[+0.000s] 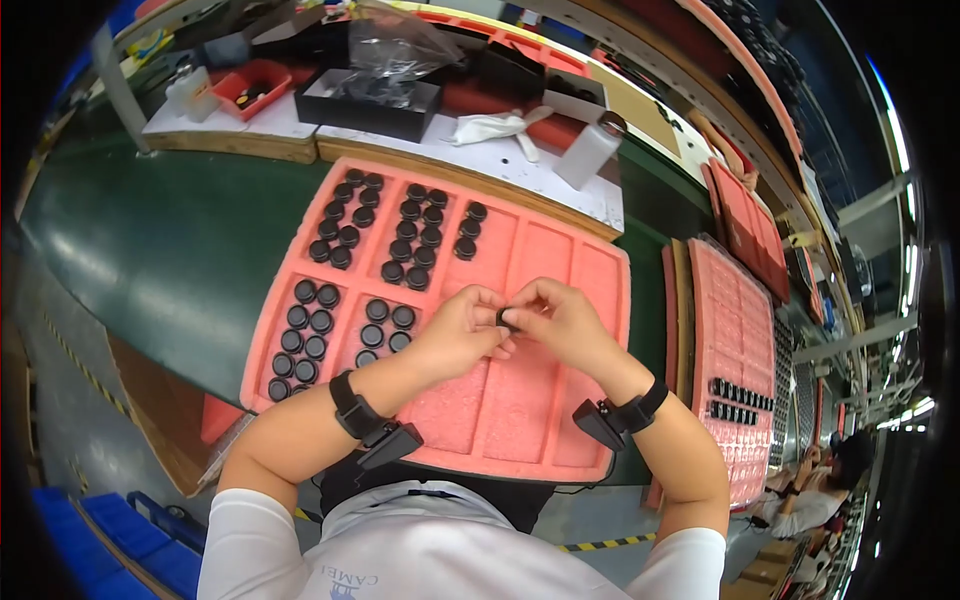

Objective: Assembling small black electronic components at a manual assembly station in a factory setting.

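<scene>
Over the middle of a pink foam tray (540,420), my two hands meet. Between their fingertips is a small black round part (502,317), mostly covered by the fingers. My left hand (465,325) pinches it from the left, and my right hand (560,318) has thumb and fingers closed on it from the right. Black round caps (410,230) stand in paired rows in the tray's left compartments. A short column of 3 caps (467,231) stands in the compartment just beyond my hands. My left forearm hides part of the near left rows.
Behind the tray, a raised white shelf holds a black box (368,105) with clear plastic, a red bin (252,90), white gloves (495,127) and a translucent bottle (590,150). At right stands another pink tray (735,330) with black parts. Another person (810,490) works farther right.
</scene>
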A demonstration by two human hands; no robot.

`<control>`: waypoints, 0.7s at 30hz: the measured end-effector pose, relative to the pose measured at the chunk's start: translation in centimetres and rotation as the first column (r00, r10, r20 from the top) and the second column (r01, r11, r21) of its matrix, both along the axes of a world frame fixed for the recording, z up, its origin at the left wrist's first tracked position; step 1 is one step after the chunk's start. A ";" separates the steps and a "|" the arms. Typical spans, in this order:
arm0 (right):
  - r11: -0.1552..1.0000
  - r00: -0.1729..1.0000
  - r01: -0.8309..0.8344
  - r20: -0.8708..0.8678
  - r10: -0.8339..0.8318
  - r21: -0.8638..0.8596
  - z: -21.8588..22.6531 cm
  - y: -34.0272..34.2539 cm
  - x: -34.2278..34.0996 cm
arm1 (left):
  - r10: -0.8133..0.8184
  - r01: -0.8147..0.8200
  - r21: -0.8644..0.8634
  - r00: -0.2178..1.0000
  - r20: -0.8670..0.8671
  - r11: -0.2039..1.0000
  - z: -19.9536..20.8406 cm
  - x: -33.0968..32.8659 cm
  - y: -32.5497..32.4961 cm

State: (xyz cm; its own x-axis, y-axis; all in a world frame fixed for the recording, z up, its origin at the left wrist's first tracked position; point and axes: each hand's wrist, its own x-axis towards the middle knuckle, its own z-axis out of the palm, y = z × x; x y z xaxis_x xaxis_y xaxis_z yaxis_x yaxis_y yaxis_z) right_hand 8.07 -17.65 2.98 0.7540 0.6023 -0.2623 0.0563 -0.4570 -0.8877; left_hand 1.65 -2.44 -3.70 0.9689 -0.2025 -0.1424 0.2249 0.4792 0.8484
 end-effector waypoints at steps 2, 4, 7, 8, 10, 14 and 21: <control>0.999 0.992 0.038 -0.120 -0.036 0.013 -0.4 1.1 1.3 | 0.013 -0.013 -0.015 0.999 -0.038 1.000 0.1 0.2 0.3; 0.999 0.998 0.022 0.066 -0.024 0.033 -1.6 2.2 3.1 | 0.009 -0.013 -0.032 0.994 -0.111 0.999 0.2 0.3 0.5; 1.000 0.980 0.008 0.199 -0.012 0.020 -2.7 3.9 5.3 | -0.084 0.084 -0.005 0.985 -0.153 0.996 1.2 0.2 0.7; 1.000 0.971 0.010 0.240 -0.009 -0.001 -3.1 4.5 5.8 | -0.134 0.137 0.009 0.976 -0.174 0.990 1.3 0.2 0.7; 1.000 0.960 0.002 0.279 0.003 -0.021 -4.0 5.7 6.6 | -0.147 0.153 0.022 0.974 -0.173 0.988 1.1 0.1 0.7; 0.983 0.922 0.037 0.387 0.037 -0.183 -5.7 6.9 7.5 | -0.181 0.192 0.056 0.970 -0.163 0.980 1.0 0.0 0.5; 0.968 0.721 -0.011 0.669 0.181 -0.250 -5.9 6.8 6.7 | -0.163 0.170 0.042 0.978 -0.133 0.985 0.2 -0.2 -0.1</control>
State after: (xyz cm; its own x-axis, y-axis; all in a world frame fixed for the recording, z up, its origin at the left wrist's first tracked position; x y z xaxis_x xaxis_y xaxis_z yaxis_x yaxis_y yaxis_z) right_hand 14.81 -10.85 -2.93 0.7184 0.6744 0.1706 0.6610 -0.5853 -0.4696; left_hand 1.47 -2.54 -3.45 0.8950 -0.3485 -0.2784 0.4068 0.3814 0.8301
